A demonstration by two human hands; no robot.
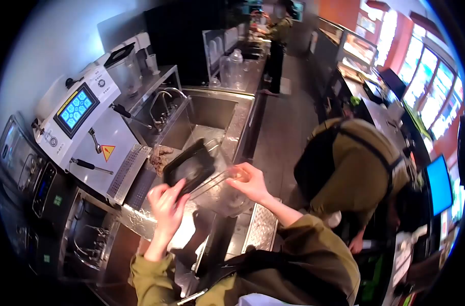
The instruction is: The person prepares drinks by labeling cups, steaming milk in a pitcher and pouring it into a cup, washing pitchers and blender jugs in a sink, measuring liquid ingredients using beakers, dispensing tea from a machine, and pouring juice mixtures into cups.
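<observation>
In the head view, my left hand (167, 208) grips the near edge of a black rectangular tray (189, 166), which tilts over the front of the sink (212, 115). My right hand (248, 184) is closed around the end of a thin, long-handled utensil (208, 184), whose far end runs toward the tray. Motion blur hides what kind of utensil it is. Something clear, like a plastic container (235, 203), shows below my right hand; its outline is smeared. A crumpled brown cloth (161, 159) lies beside the tray, left of the sink.
A white machine with a touchscreen (76, 109) and black-handled levers stands left of the sink. A curved faucet (163, 104) rises behind. Close on my right a person (357, 166) bends over; another person (279, 38) stands farther down the aisle. Clear jugs (235, 66) sit on the counter beyond.
</observation>
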